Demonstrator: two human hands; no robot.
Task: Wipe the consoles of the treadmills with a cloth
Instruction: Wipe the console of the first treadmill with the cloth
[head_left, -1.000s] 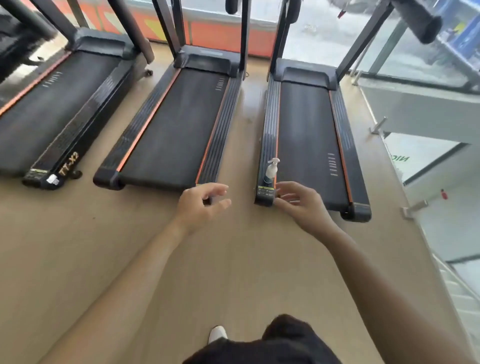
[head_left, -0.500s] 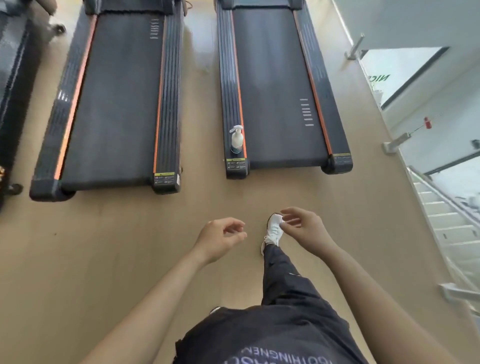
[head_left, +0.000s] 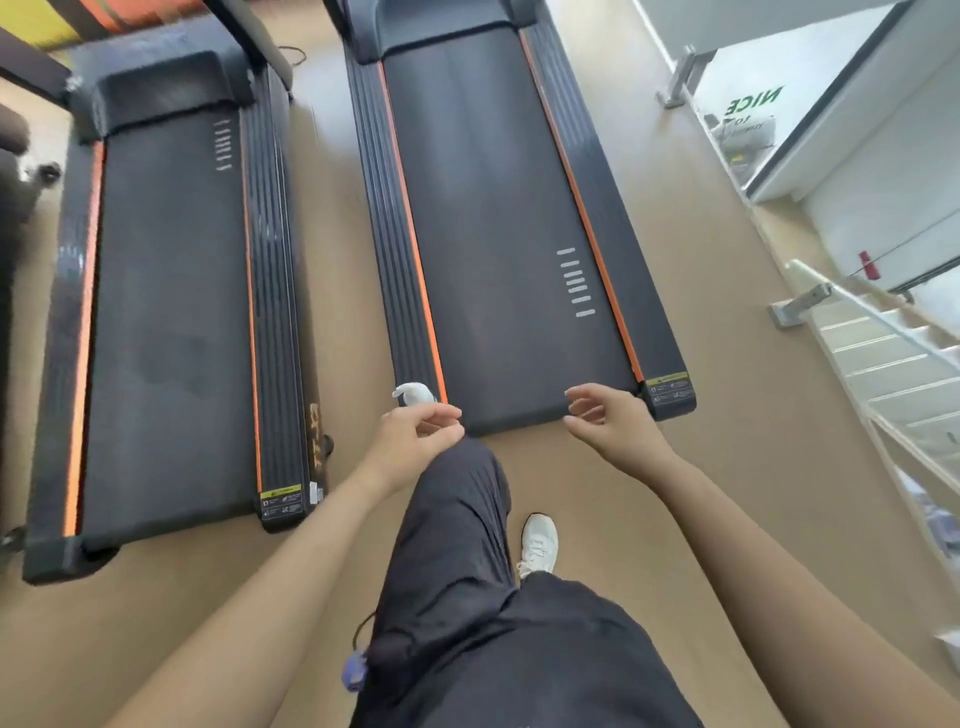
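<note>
both hands empty: left hand (head_left: 415, 431) loosely curled above pump bottle (head_left: 414, 393), right hand (head_left: 608, 421) open. no cloth or console visible; wiping not begun.

Person has stepped closer; left hand (head_left: 415, 434) now overlaps pump bottle (head_left: 414, 393); treadmill (head_left: 511, 218) nearer.

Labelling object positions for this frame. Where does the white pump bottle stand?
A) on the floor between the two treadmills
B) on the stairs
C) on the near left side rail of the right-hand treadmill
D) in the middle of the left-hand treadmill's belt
C: the white pump bottle stands at the near end of the right-hand treadmill's left side rail, just beyond the left hand.
</note>
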